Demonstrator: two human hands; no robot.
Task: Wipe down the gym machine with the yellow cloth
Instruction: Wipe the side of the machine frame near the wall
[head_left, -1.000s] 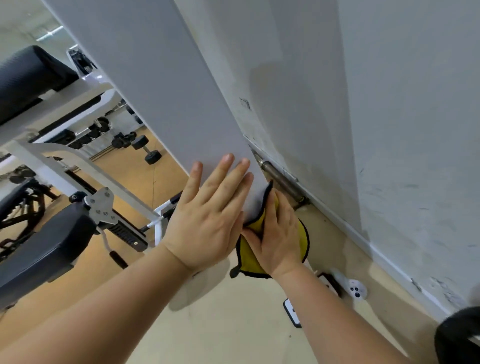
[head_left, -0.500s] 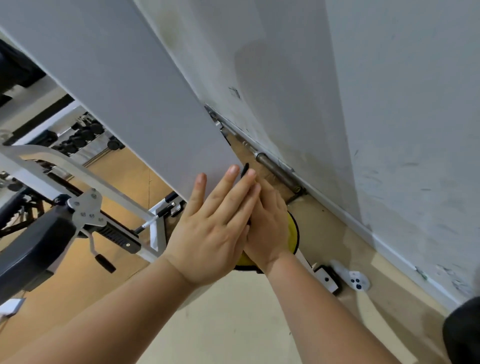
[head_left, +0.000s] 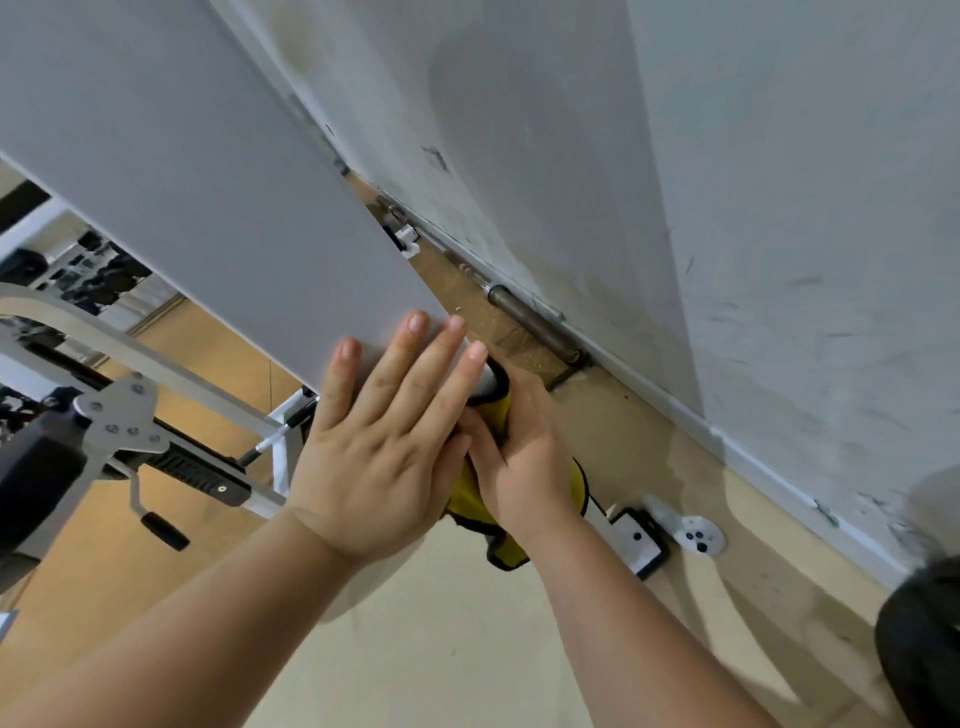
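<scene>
Right, over at the left edge we've got the gym machine, white frame tubes running across, a black pad low down and a bolted metal bracket just beside it, with a small black knob hanging under that. Behind the frame, far off, a dumbbell rack, too blurred to count. Slanting down from the top left corner comes the big grey panel, and on its lower corner sits the left hand: flat, palm down, fingers straight and slightly fanned, pressing on the panel face and holding nothing. Tucked right against it, the yellow cloth, black-trimmed, bunched at the panel's lower edge, one end poking up by the left fingertips, the other hanging below the wrist. The right hand has it, thumb and fingers closed round the cloth, touching the left hand; its fingertips are hidden, so how far they wrap the edge I can't tell. Moving on right: a dark metal bar lying on the floor along the foot of the scuffed wall, then a white-and-black device and a white controller side by side on the floor near the wall. Bottom right corner, a dark rounded shape, out of focus.
</scene>
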